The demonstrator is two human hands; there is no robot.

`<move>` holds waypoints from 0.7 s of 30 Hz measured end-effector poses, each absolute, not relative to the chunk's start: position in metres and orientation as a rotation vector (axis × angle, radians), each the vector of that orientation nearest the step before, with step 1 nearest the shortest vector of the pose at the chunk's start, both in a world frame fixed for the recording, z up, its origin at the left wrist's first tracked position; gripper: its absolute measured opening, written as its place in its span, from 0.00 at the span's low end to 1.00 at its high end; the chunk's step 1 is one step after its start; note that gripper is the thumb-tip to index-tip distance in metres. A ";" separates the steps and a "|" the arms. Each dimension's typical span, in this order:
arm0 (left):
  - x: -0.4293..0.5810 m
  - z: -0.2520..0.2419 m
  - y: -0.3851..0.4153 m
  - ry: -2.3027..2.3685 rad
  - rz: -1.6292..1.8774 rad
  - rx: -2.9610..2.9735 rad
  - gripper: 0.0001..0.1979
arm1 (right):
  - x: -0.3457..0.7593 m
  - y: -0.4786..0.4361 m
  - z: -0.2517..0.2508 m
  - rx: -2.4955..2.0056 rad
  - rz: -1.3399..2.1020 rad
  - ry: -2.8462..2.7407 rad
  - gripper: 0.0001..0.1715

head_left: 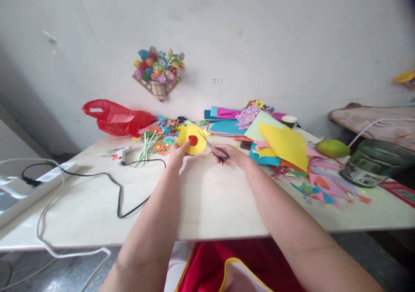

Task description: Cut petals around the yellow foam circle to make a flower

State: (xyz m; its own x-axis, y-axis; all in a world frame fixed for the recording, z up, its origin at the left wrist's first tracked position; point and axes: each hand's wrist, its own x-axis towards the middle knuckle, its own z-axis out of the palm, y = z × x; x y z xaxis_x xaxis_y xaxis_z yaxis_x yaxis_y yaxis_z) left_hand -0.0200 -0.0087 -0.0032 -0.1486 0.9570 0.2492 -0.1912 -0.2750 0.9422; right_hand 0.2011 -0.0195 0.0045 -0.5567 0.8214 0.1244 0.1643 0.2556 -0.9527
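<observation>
My left hand [180, 150] pinches the lower left edge of a round yellow craft sheet [200, 143] above the table. A red disc [193, 141] sits at the sheet's middle, close to my left thumb. My right hand [229, 154] is wrapped round the dark handles of a pair of scissors [221, 154]. Their blades point up and left to the right edge of the yellow sheet; whether they bite into it I cannot tell. Paper flowers [160, 148] and pale green stems [145, 148] lie left of my left hand.
A white glue gun [121, 155] and its black cord lie on the table [214, 210] at left, near a power strip [35, 188]. Coloured sheets [285, 142], scraps [324, 186] and a green glass jar [376, 162] are at right. A red bag [118, 118] stands behind.
</observation>
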 end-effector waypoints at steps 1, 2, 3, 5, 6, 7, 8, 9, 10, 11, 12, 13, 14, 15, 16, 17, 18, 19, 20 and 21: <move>-0.020 -0.004 -0.008 0.998 1.588 1.177 0.23 | 0.201 -0.019 0.005 -0.896 1.331 -1.893 0.19; -0.021 -0.004 -0.008 1.000 1.586 1.180 0.23 | 0.201 -0.020 0.005 -0.897 1.337 -1.889 0.19; -0.022 -0.004 -0.007 1.003 1.583 1.183 0.22 | 0.200 -0.020 0.006 -0.898 1.342 -1.887 0.19; -0.023 -0.005 -0.006 1.008 1.579 1.194 0.22 | 0.200 -0.021 0.007 -0.898 1.347 -1.893 0.19; -0.024 -0.006 -0.005 1.007 1.578 1.200 0.23 | 0.200 -0.022 0.008 -0.902 1.344 -1.903 0.19; -0.024 -0.007 -0.005 1.006 1.576 1.205 0.23 | 0.200 -0.023 0.009 -0.907 1.339 -1.913 0.19; -0.025 -0.007 -0.004 1.004 1.575 1.211 0.23 | 0.201 -0.023 0.009 -0.912 1.333 -1.923 0.19; -0.025 -0.008 -0.004 1.003 1.573 1.216 0.23 | 0.201 -0.024 0.010 -0.915 1.328 -1.931 0.19; -0.025 -0.008 -0.003 1.006 1.571 1.220 0.23 | 0.202 -0.024 0.010 -0.917 1.324 -1.937 0.19; -0.026 -0.008 -0.003 1.008 1.569 1.223 0.23 | 0.202 -0.024 0.010 -0.917 1.322 -1.944 0.19; -0.026 -0.008 -0.003 1.010 1.568 1.225 0.23 | 0.203 -0.024 0.010 -0.916 1.322 -1.949 0.19; -0.026 -0.008 -0.003 1.012 1.568 1.225 0.23 | 0.203 -0.023 0.010 -0.915 1.322 -1.954 0.19; -0.026 -0.008 -0.003 1.013 1.568 1.224 0.23 | 0.204 -0.023 0.009 -0.916 1.322 -1.960 0.19; -0.026 -0.008 -0.003 1.015 1.569 1.222 0.23 | 0.204 -0.022 0.008 -0.918 1.321 -1.964 0.19; -0.026 -0.008 -0.003 1.018 1.570 1.220 0.23 | 0.204 -0.022 0.008 -0.921 1.318 -1.969 0.19; -0.026 -0.008 -0.004 1.022 1.571 1.219 0.22 | 0.204 -0.021 0.007 -0.924 1.313 -1.975 0.19; -0.026 -0.008 -0.004 1.027 1.573 1.218 0.22 | 0.204 -0.021 0.007 -0.927 1.306 -1.983 0.19; -0.026 -0.007 -0.004 1.031 1.574 1.219 0.22 | 0.204 -0.021 0.007 -0.929 1.301 -1.991 0.20; -0.026 -0.007 -0.005 1.035 1.572 1.220 0.22 | 0.204 -0.020 0.007 -0.931 1.297 -1.997 0.20; -0.026 -0.006 -0.005 1.040 1.571 1.220 0.22 | 0.204 -0.020 0.007 -0.932 1.298 -1.999 0.20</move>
State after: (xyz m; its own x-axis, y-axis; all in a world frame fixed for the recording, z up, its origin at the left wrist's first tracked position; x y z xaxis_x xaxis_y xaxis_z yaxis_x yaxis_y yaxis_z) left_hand -0.0256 -0.0048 -0.0062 -0.1440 0.9560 0.2556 -0.1383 -0.2752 0.9514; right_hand 0.2042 -0.0204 0.0069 -0.5919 0.8009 0.0910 0.2431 0.2850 -0.9272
